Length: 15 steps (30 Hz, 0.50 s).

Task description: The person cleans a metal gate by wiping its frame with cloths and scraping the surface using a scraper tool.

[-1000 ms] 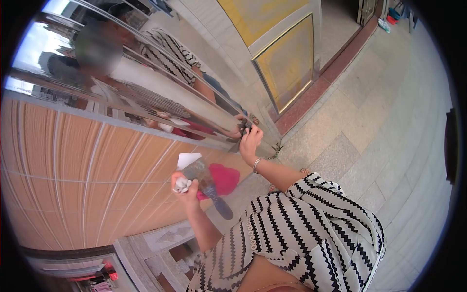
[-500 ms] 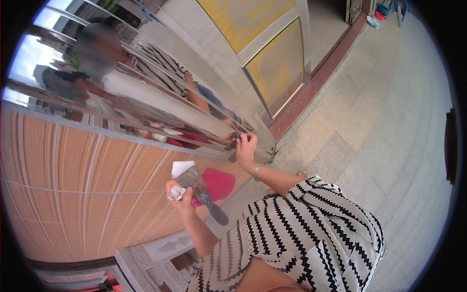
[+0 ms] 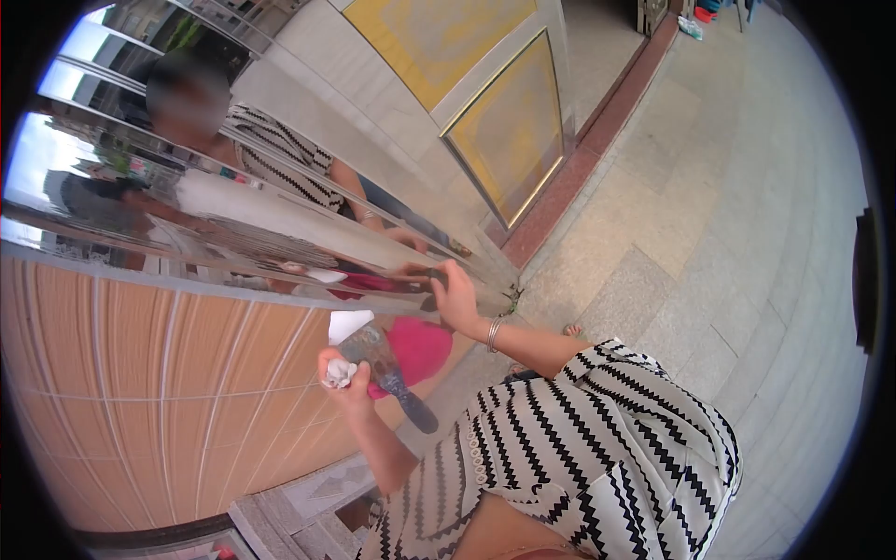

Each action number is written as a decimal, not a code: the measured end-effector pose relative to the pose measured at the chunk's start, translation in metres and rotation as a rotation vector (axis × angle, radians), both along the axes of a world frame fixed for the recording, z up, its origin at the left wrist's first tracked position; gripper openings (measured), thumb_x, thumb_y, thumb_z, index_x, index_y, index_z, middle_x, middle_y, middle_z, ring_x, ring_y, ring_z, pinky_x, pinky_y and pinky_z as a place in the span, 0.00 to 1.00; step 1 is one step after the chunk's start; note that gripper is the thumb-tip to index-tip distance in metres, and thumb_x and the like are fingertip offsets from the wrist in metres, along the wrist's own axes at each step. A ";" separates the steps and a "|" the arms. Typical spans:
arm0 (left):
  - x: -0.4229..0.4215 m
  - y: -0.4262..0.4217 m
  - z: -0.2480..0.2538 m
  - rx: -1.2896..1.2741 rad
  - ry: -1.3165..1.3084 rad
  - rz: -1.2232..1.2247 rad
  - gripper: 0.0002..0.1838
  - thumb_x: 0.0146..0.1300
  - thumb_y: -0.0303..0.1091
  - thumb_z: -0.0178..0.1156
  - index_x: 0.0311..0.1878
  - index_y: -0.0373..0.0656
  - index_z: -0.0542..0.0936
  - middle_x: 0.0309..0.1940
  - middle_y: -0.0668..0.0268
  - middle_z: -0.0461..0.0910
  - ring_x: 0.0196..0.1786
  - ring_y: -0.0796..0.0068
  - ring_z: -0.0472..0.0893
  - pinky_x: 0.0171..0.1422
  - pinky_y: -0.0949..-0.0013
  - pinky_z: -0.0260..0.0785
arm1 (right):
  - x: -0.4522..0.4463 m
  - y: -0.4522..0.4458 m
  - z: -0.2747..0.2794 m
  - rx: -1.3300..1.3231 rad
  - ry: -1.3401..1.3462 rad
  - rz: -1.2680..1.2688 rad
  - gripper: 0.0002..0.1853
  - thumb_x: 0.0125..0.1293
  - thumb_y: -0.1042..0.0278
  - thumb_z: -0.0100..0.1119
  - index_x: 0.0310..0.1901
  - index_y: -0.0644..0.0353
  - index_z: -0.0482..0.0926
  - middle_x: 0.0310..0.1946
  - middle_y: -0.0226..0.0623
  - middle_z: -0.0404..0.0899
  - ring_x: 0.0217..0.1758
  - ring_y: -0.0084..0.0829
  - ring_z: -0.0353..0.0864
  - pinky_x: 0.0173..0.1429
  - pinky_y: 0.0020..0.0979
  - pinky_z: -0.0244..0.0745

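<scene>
My left hand (image 3: 353, 392) is closed around a putty knife (image 3: 383, 359) with a worn grey blade and a dark handle pointing down and right. The same hand has a crumpled white tissue (image 3: 339, 374) and a flat white piece (image 3: 350, 325), perhaps paper. A pink cloth (image 3: 420, 350) shows behind the knife; whether the hand holds it, I cannot tell. At the lower part of a mirror-like panel (image 3: 280, 219), my right hand (image 3: 457, 299) has its fingers bent together against the surface. Something small and dark shows at those fingertips, too unclear to name.
Below the panel runs a tan ribbed tile wall (image 3: 168, 364). Ahead stands a white pillar with a gold-framed yellow panel (image 3: 509, 131), beside a reddish doorsill (image 3: 597, 149). Stone paving (image 3: 672, 252) stretches to the right. Ledges (image 3: 289, 523) lie at lower left.
My right hand has moved slightly left and down along the shiny panel. The camera view has shifted a little, so the pillar appears further left. My left hand keeps its hold.
</scene>
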State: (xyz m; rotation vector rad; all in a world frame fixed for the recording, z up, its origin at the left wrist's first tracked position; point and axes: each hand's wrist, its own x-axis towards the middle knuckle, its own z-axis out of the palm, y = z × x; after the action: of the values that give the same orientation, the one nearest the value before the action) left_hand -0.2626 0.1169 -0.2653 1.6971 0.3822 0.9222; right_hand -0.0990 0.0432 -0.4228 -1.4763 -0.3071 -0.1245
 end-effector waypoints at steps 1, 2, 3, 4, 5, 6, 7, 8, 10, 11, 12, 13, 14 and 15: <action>-0.002 -0.001 0.000 -0.013 0.009 0.008 0.21 0.46 0.33 0.72 0.36 0.47 0.67 0.29 0.77 0.63 0.32 0.86 0.64 0.36 0.79 0.57 | -0.003 -0.005 0.026 0.044 -0.074 0.014 0.09 0.60 0.79 0.60 0.43 0.63 0.75 0.38 0.47 0.76 0.45 0.49 0.76 0.47 0.42 0.71; -0.002 -0.002 0.000 -0.023 0.013 0.017 0.21 0.45 0.32 0.71 0.36 0.47 0.67 0.29 0.77 0.63 0.32 0.86 0.64 0.36 0.79 0.57 | -0.002 -0.011 0.053 0.092 -0.152 0.029 0.09 0.60 0.79 0.61 0.43 0.63 0.76 0.38 0.46 0.77 0.44 0.48 0.76 0.47 0.42 0.71; -0.001 -0.002 0.001 -0.030 0.015 0.026 0.21 0.45 0.31 0.71 0.36 0.47 0.67 0.29 0.76 0.63 0.32 0.86 0.63 0.36 0.79 0.56 | 0.001 -0.013 0.068 0.142 -0.233 0.044 0.10 0.60 0.79 0.61 0.43 0.63 0.77 0.38 0.45 0.77 0.44 0.48 0.76 0.46 0.41 0.72; -0.002 -0.001 0.000 -0.014 0.016 0.033 0.20 0.45 0.31 0.71 0.36 0.47 0.67 0.29 0.76 0.63 0.33 0.85 0.63 0.36 0.78 0.56 | 0.002 -0.011 0.068 0.160 -0.230 0.040 0.09 0.60 0.80 0.60 0.43 0.64 0.79 0.38 0.44 0.77 0.43 0.47 0.76 0.47 0.40 0.72; -0.002 0.000 -0.001 0.005 0.016 0.037 0.20 0.45 0.31 0.71 0.36 0.47 0.67 0.30 0.76 0.63 0.33 0.85 0.63 0.37 0.78 0.56 | 0.001 -0.009 0.061 0.156 -0.225 0.015 0.09 0.60 0.80 0.61 0.43 0.64 0.79 0.37 0.44 0.77 0.43 0.47 0.76 0.47 0.39 0.72; -0.002 0.001 -0.001 0.025 0.014 0.042 0.20 0.45 0.30 0.70 0.36 0.47 0.67 0.30 0.76 0.63 0.33 0.85 0.63 0.37 0.78 0.56 | 0.003 -0.006 0.044 0.153 -0.224 -0.009 0.09 0.60 0.80 0.61 0.43 0.64 0.79 0.37 0.44 0.77 0.42 0.47 0.76 0.47 0.39 0.72; -0.002 0.001 -0.001 0.017 0.017 0.036 0.20 0.45 0.30 0.70 0.36 0.47 0.68 0.30 0.76 0.63 0.34 0.84 0.63 0.38 0.78 0.56 | 0.006 -0.003 0.027 0.150 -0.226 -0.034 0.10 0.60 0.80 0.61 0.43 0.64 0.79 0.37 0.44 0.77 0.42 0.47 0.75 0.47 0.39 0.72; -0.004 0.002 -0.001 0.006 0.024 0.031 0.20 0.45 0.30 0.70 0.36 0.47 0.68 0.30 0.76 0.63 0.34 0.84 0.63 0.39 0.77 0.57 | 0.011 -0.003 0.009 0.072 -0.183 -0.020 0.10 0.59 0.80 0.61 0.44 0.64 0.79 0.37 0.44 0.77 0.42 0.47 0.75 0.47 0.38 0.72; -0.010 0.004 -0.004 0.002 0.022 0.014 0.20 0.45 0.30 0.70 0.36 0.47 0.68 0.31 0.75 0.63 0.34 0.84 0.63 0.39 0.77 0.57 | 0.020 -0.011 -0.001 -0.077 -0.095 -0.003 0.11 0.59 0.80 0.61 0.44 0.64 0.80 0.36 0.44 0.77 0.42 0.46 0.76 0.46 0.38 0.72; -0.010 0.008 -0.009 0.012 0.010 -0.003 0.20 0.45 0.30 0.70 0.36 0.47 0.68 0.31 0.75 0.63 0.34 0.84 0.63 0.39 0.77 0.57 | 0.023 -0.005 0.000 -0.012 -0.151 -0.011 0.11 0.59 0.80 0.61 0.45 0.64 0.80 0.36 0.43 0.77 0.42 0.46 0.76 0.46 0.38 0.72; -0.011 0.009 -0.012 0.014 0.004 -0.015 0.20 0.45 0.30 0.70 0.36 0.47 0.68 0.31 0.75 0.63 0.34 0.84 0.63 0.40 0.77 0.57 | 0.018 -0.008 0.033 0.045 -0.200 -0.013 0.12 0.59 0.80 0.61 0.45 0.64 0.80 0.36 0.43 0.77 0.42 0.46 0.76 0.45 0.38 0.72; -0.011 0.005 -0.011 -0.004 0.012 -0.006 0.20 0.45 0.30 0.70 0.36 0.47 0.68 0.31 0.75 0.63 0.34 0.84 0.63 0.40 0.77 0.57 | 0.010 -0.012 0.059 0.098 -0.243 -0.009 0.12 0.59 0.80 0.61 0.45 0.64 0.80 0.36 0.43 0.77 0.42 0.46 0.76 0.45 0.38 0.72; -0.009 0.001 -0.007 -0.019 0.016 0.003 0.20 0.45 0.30 0.70 0.36 0.47 0.68 0.31 0.76 0.63 0.34 0.84 0.63 0.40 0.76 0.57 | 0.009 -0.012 0.076 0.132 -0.271 0.011 0.12 0.58 0.81 0.61 0.45 0.64 0.80 0.36 0.43 0.77 0.42 0.46 0.76 0.45 0.38 0.73; -0.006 -0.001 -0.005 -0.032 0.017 0.011 0.20 0.45 0.30 0.70 0.36 0.47 0.68 0.31 0.76 0.63 0.34 0.84 0.63 0.40 0.76 0.57 | 0.012 -0.012 0.090 0.169 -0.301 0.029 0.12 0.58 0.81 0.61 0.45 0.64 0.80 0.36 0.43 0.77 0.42 0.45 0.76 0.45 0.38 0.73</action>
State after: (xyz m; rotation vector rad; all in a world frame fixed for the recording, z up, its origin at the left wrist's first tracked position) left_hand -0.2685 0.1155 -0.2706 1.6762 0.4158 0.9053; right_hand -0.0869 0.0310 -0.3332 -1.2838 -0.5476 -0.3429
